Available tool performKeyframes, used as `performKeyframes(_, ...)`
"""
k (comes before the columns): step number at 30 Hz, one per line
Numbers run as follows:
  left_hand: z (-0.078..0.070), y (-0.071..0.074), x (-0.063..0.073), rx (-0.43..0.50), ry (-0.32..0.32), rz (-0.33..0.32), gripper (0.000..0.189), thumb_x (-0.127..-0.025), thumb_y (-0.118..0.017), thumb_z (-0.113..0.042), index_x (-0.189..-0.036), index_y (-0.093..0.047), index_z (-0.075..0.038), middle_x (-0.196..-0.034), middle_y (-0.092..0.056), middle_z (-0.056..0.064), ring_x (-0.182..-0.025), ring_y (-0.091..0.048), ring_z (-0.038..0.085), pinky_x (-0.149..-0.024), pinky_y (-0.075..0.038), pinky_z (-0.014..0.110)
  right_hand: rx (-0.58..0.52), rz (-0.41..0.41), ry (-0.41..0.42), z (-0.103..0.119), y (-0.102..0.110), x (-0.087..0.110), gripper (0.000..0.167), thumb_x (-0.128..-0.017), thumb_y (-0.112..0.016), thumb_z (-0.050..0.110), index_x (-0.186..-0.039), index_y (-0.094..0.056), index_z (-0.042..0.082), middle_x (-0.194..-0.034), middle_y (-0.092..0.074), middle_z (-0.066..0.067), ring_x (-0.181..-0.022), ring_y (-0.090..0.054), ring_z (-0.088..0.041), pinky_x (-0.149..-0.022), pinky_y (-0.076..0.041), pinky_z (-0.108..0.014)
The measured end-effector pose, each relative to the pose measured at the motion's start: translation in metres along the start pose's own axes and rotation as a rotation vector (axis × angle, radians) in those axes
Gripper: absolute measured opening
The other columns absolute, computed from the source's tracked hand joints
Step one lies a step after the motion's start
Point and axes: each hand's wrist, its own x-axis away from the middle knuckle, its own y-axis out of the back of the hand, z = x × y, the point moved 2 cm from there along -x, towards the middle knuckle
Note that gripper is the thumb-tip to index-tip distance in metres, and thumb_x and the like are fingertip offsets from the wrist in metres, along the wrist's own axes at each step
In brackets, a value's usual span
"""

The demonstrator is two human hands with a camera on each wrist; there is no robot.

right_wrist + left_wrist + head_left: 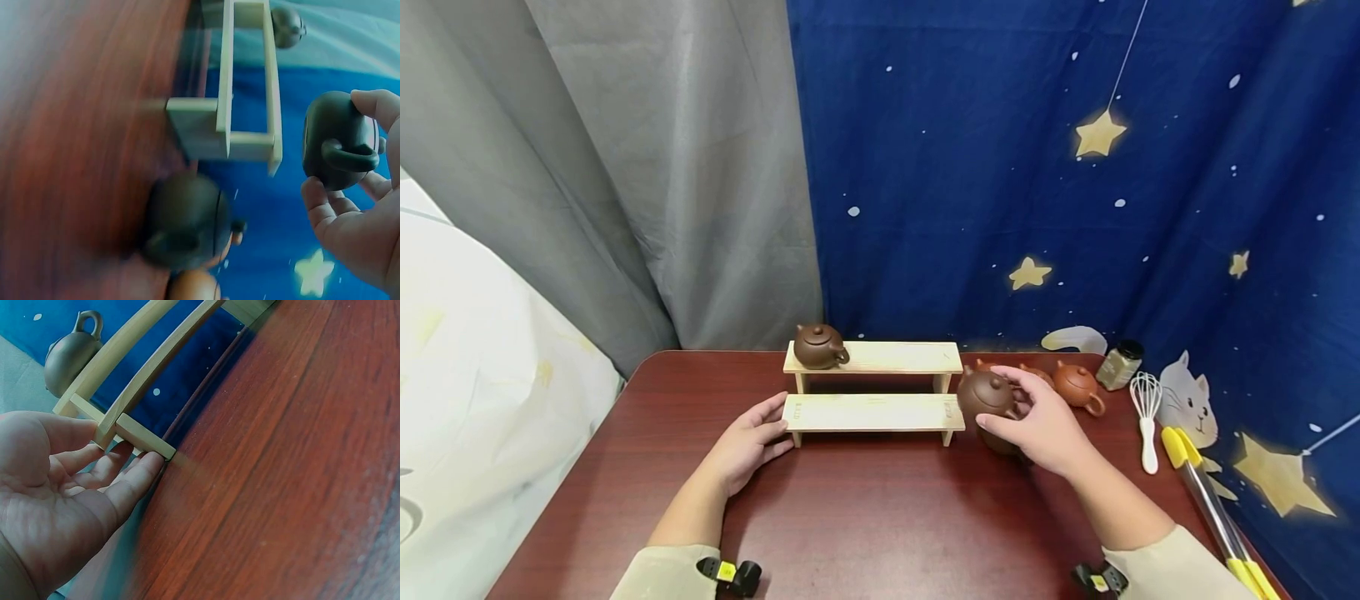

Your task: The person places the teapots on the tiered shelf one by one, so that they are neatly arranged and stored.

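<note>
Pale sleeves [1172, 575], each with a small black camera [745, 577] strapped on, lie nearest along the bottom of the head view. Beyond them, the right hand [1047, 421] grips a dark teapot [985, 392], thumb and fingers pressed to opposite sides of its body, the handle [347, 156] between them. This pot is in the air beside the rack's right end, apart from the boards. The left hand [747, 442] holds the left end of the rack [872, 414], its fingers bent, their tips touching the wood at the front board and leg.

Just under the raised pot, a second dark pot [184, 219] stands on the table [865, 533]. Orange pots are close by; one [1075, 385] shows clearly, while others are partly hidden behind the right hand. On the rack's higher rear board, at its left end, sits a third dark pot [818, 347]. Farther right are a black-lidded jar [1118, 368], a white-handled whisk [1147, 417] and yellow-tipped tongs [1213, 500]. Behind hang a grey curtain [685, 150] and a blue one with printed stars [940, 167].
</note>
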Motion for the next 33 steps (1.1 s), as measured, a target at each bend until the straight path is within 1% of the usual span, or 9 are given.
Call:
performKeyframes(2, 0.0, 0.0, 0.0, 0.002, 0.003, -0.002, 0.065, -0.113, -0.046, -0.009, -0.172, -0.019, -0.011, -0.173, -0.031, 0.017, -0.136, -0.056, 0.014, -0.109, -0.056, 0.036, -0.002, 0.009, 0.007, 0.006, -0.008, -0.006, 0.075, -0.086, -0.092, 0.028, -0.151, -0.057, 0.015, -0.142, -0.065, -0.013, -0.113, -0.073, -0.024, -0.089, -0.058, -0.02)
performKeyframes(5, 0.0, 0.0, 0.0, 0.002, 0.003, 0.0, 0.065, -0.113, -0.046, -0.009, -0.172, -0.019, -0.011, -0.173, -0.031, 0.017, -0.135, -0.057, 0.013, -0.109, -0.056, 0.036, -0.011, 0.025, 0.008, 0.015, -0.019, -0.016, 0.078, -0.085, -0.093, 0.032, -0.152, -0.057, 0.016, -0.144, -0.065, -0.01, -0.115, -0.073, -0.024, -0.093, -0.059, -0.024)
performKeyframes(10, 0.0, 0.0, 0.0, 0.007, 0.0, 0.002, 0.065, -0.113, -0.046, -0.01, -0.172, -0.019, -0.011, -0.173, -0.031, 0.017, -0.135, -0.057, 0.013, -0.108, -0.056, 0.035, -0.02, 0.043, 0.03, 0.028, -0.037, -0.034, 0.08, -0.083, -0.094, 0.033, -0.152, -0.057, 0.015, -0.144, -0.064, -0.009, -0.118, -0.072, -0.024, -0.1, -0.059, -0.035)
performKeyframes(12, 0.0, 0.001, 0.0, 0.008, -0.002, 0.003, 0.065, -0.113, -0.046, -0.01, -0.172, -0.019, -0.011, -0.173, -0.031, 0.017, -0.136, -0.057, 0.015, -0.108, -0.056, 0.035, 0.01, 0.041, 0.036, 0.033, -0.044, -0.041, 0.079, -0.082, -0.094, 0.036, -0.151, -0.059, 0.019, -0.142, -0.065, -0.007, -0.117, -0.072, -0.023, -0.099, -0.059, -0.038)
performKeyframes(17, -0.001, 0.001, 0.001, 0.006, -0.002, 0.007, 0.066, -0.113, -0.047, -0.01, -0.173, -0.018, -0.011, -0.174, -0.03, 0.017, -0.137, -0.057, 0.016, -0.109, -0.056, 0.035, 0.036, 0.053, 0.03, 0.044, -0.058, -0.059, 0.076, -0.082, -0.093, 0.04, -0.149, -0.06, 0.024, -0.139, -0.066, -0.004, -0.115, -0.069, -0.024, -0.096, -0.058, -0.038)
performKeyframes(22, -0.001, 0.001, 0.0, 0.003, 0.001, 0.011, 0.066, -0.113, -0.046, -0.01, -0.173, -0.016, -0.011, -0.174, -0.029, 0.017, -0.137, -0.056, 0.014, -0.109, -0.056, 0.035, 0.0, 0.07, 0.042, 0.049, -0.07, -0.08, 0.077, -0.083, -0.093, 0.034, -0.15, -0.06, 0.017, -0.138, -0.066, -0.007, -0.117, -0.068, -0.027, -0.096, -0.059, -0.04)
performKeyframes(25, -0.001, 0.002, 0.0, 0.001, 0.0, 0.01, 0.066, -0.113, -0.046, -0.01, -0.173, -0.017, -0.011, -0.174, -0.029, 0.017, -0.136, -0.057, 0.014, -0.108, -0.056, 0.034, -0.006, 0.077, 0.033, 0.051, -0.077, -0.094, 0.075, -0.084, -0.092, 0.033, -0.15, -0.06, 0.017, -0.138, -0.068, -0.005, -0.119, -0.069, -0.027, -0.097, -0.06, -0.042)
performKeyframes(29, 0.0, 0.002, 0.0, 0.0, -0.002, 0.01, 0.066, -0.114, -0.046, -0.01, -0.173, -0.017, -0.012, -0.174, -0.03, 0.017, -0.135, -0.058, 0.014, -0.107, -0.056, 0.033, -0.002, 0.079, 0.026, 0.051, -0.088, -0.11, 0.075, -0.084, -0.092, 0.033, -0.149, -0.06, 0.017, -0.138, -0.069, -0.004, -0.121, -0.069, -0.026, -0.098, -0.06, -0.042)
performKeyframes(33, 0.0, 0.002, 0.0, -0.002, -0.001, 0.012, 0.066, -0.113, -0.047, -0.011, -0.173, -0.017, -0.011, -0.174, -0.029, 0.017, -0.136, -0.057, 0.014, -0.108, -0.056, 0.034, 0.013, 0.085, 0.026, 0.052, -0.098, -0.123, 0.074, -0.083, -0.092, 0.034, -0.148, -0.062, 0.018, -0.136, -0.071, -0.003, -0.12, -0.069, -0.025, -0.099, -0.06, -0.042)
